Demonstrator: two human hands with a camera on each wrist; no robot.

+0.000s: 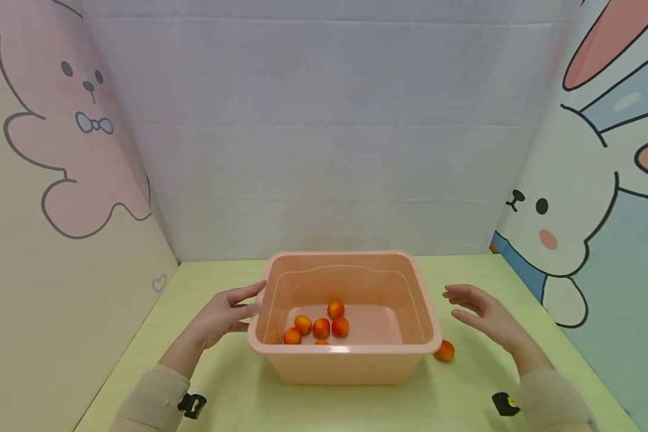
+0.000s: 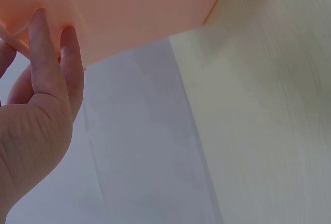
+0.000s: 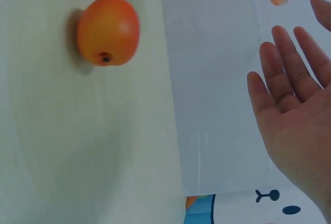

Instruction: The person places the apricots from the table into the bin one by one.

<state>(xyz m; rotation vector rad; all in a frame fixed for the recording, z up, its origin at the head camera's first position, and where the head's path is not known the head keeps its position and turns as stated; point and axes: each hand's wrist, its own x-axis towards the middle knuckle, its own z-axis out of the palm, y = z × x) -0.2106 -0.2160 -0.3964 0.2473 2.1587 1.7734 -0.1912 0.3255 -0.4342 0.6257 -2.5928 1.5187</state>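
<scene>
A peach-coloured plastic basin (image 1: 351, 365) stands on the table, with several round orange-red fruits (image 1: 321, 328) on its floor, mostly toward the left. My left hand (image 1: 224, 315) is at its left side, fairly straight fingers touching the rim and outer wall. In the left wrist view those fingers (image 2: 47, 58) lie against the wall just under the rim. To the right of the basin, my right hand (image 1: 483, 315) hovers with fingers extended, holding nothing. Below and left of it, one more orange-red fruit (image 3: 108, 31) with a dark stem dimple rests on the table beside the basin.
The pale yellow-green table (image 1: 221, 390) reaches back to a white sheet wall (image 1: 329, 150). Side panels with a pink cartoon bear (image 1: 81, 150) and a white cartoon rabbit (image 1: 567, 210) border it left and right.
</scene>
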